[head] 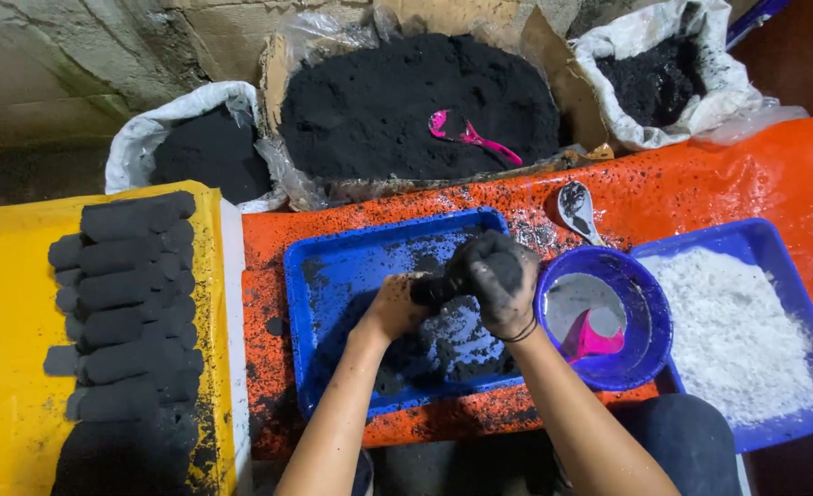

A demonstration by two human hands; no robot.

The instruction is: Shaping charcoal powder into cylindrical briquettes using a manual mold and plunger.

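Over orange sheeting we see both hands squeezing one black charcoal lump (438, 290) above the blue tray (333, 262), left hand (395, 308) gripping its near end, right hand (500, 280) clenched on top, purple bowl (645, 317) right, moulded black logs (126, 303) far left.

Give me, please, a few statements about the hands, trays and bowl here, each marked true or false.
1. Both hands press a dark lump over the blue tray. True: left hand and right hand grip it together.
2. The round bowl holds a pink scoop. True.
3. The finished black logs lie on the orange sheet. False: they lie on the yellow surface.
4. The tray on the right holds black powder. False: white powder.
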